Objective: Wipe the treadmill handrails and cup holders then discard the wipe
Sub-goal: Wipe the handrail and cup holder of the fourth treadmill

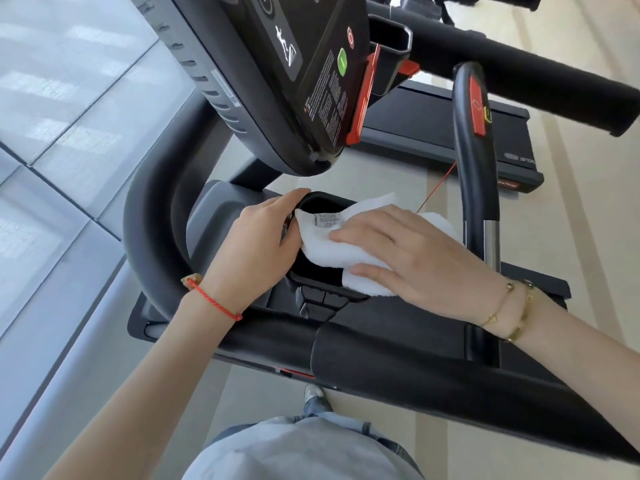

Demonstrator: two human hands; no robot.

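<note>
At the cup holder below the console, centre of view: right hand lies flat, fingers straight and together, pointing toward 9 o'clock, pressing the white wipe onto the holder's rim. Left hand comes in from 7 o'clock, fingers curled over the holder's rim at its 10 o'clock edge, thumb touching the wipe's corner. Padded handrail crosses under both forearms at 5 o'clock.
</note>
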